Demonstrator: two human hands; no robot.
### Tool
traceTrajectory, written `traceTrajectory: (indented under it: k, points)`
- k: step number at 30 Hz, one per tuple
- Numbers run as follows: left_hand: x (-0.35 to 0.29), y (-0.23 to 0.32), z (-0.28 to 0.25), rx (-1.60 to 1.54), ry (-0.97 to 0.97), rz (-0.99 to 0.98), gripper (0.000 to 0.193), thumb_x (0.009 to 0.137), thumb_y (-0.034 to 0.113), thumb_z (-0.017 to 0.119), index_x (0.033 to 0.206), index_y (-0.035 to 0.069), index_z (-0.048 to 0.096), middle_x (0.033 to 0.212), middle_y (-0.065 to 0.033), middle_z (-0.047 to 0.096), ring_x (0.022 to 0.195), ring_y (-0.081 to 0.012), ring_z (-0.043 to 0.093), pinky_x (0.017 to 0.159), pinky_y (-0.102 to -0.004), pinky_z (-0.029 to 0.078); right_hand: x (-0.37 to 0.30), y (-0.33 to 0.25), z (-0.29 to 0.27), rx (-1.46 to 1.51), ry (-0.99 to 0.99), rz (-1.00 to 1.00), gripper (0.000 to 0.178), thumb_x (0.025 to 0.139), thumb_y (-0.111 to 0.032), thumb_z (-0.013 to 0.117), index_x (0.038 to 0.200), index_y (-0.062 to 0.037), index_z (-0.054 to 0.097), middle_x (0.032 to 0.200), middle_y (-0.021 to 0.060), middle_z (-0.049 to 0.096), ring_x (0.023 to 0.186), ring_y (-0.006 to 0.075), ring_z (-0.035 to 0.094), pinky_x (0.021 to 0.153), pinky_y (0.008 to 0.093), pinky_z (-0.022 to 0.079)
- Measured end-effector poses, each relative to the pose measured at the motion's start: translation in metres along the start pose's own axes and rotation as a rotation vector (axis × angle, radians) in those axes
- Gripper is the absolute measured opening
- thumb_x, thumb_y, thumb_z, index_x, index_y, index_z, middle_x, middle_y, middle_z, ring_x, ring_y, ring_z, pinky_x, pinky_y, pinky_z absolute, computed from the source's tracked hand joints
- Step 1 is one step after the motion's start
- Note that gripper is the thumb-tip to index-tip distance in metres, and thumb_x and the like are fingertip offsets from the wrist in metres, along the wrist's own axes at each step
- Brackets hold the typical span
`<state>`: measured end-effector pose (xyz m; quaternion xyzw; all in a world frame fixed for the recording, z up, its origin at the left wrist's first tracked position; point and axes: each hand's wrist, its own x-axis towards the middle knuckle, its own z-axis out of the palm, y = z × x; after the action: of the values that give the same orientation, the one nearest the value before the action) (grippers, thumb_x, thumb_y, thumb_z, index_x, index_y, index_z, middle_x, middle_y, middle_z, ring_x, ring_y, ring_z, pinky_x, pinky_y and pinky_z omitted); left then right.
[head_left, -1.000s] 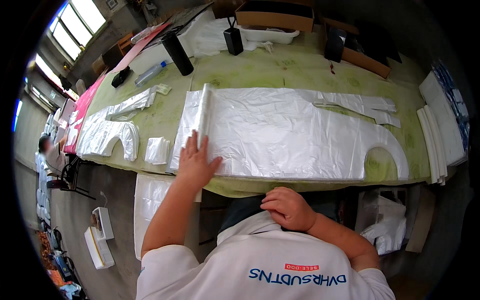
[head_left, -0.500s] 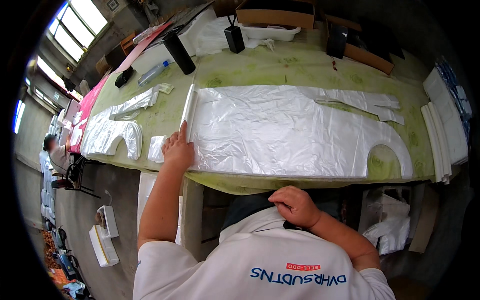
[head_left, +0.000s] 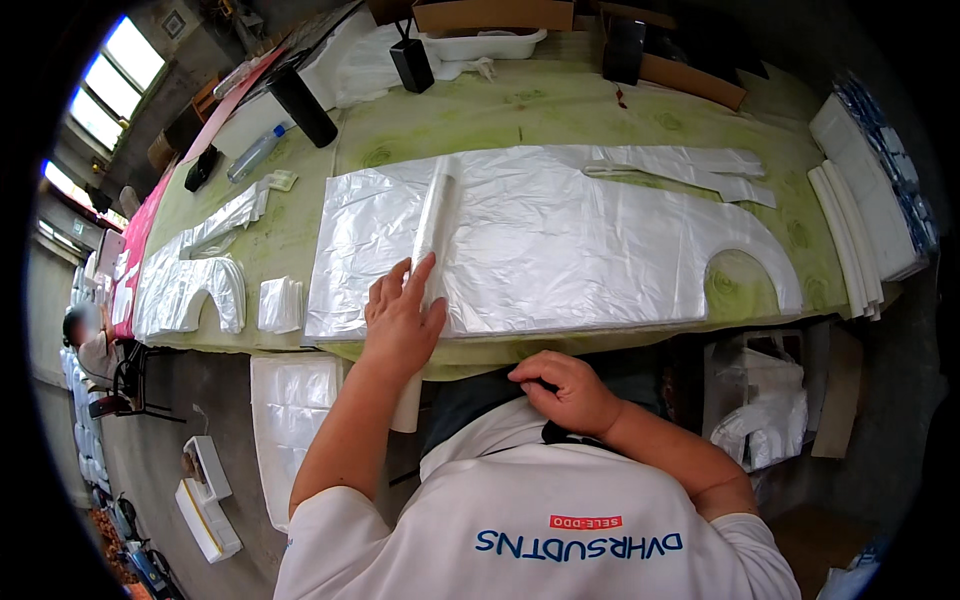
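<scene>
A shiny white thin plastic sheet shaped like an apron [head_left: 560, 230] lies flat across the table in front of me, its curved cutout and long straps toward the right. Across its left part runs a narrow, thicker white strip [head_left: 435, 210], which may be a folded edge. My left hand [head_left: 405, 320] rests at the strip's near end, fingers spread and pressed down on the plastic. By the table's front edge, against my body, my right hand [head_left: 570, 390] is held with its fingers curled in and nothing visible in them.
Left of the sheet lie a small folded plastic stack [head_left: 281, 305] and another apron-shaped plastic piece [head_left: 195, 295]. Farther back are a clear bottle [head_left: 256, 155], a black cylinder [head_left: 302, 107], a black box [head_left: 411, 65] and an open carton [head_left: 690, 80]. White rolls [head_left: 845, 240] stand at right.
The strip has moved right from the sheet's left edge, and plastic now shows to its left. My left hand has moved right with it, its fingers more spread. My right hand stays near my body.
</scene>
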<state>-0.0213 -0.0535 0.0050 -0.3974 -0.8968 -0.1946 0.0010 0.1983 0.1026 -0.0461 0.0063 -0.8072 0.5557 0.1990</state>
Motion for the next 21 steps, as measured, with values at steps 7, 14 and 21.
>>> traceTrajectory:
  k: [7,14,21]
  points:
    - [0.009,0.005,-0.026,-0.045,-0.164,-0.018,0.078,0.082,0.017,0.078,0.153,0.019,0.045,0.143,-0.0197,0.046,0.119,-0.0361,0.058,0.102,-0.0428,0.048,-0.002,-0.002,0.000,0.019,-0.013,0.062,0.019,0.088,-0.001,0.067,0.107,-0.0030,0.071,0.099,0.0118,0.070,0.087,0.0254,0.068,0.079,0.0326,0.055]
    - [0.004,0.025,-0.008,-0.568,-0.241,-0.128,0.070,0.090,0.012,0.061,0.156,0.022,0.040,0.151,-0.0225,0.036,0.120,-0.0291,0.057,0.094,-0.0332,0.050,0.000,-0.005,0.011,0.451,-0.084,0.447,0.064,0.095,-0.011,0.069,0.153,-0.0113,0.040,0.133,0.0145,0.057,0.103,0.0198,0.065,0.092,0.0321,0.054]
    - [0.009,0.051,0.051,-0.932,-0.180,-0.154,0.062,0.093,0.007,0.049,0.154,0.020,0.046,0.158,-0.0248,0.029,0.145,-0.0336,0.038,0.110,-0.0356,0.042,0.022,-0.030,0.002,0.687,-0.086,0.433,0.082,0.096,-0.009,0.068,0.163,-0.0145,0.019,0.147,0.0154,0.047,0.123,0.0216,0.057,0.104,0.0340,0.047]
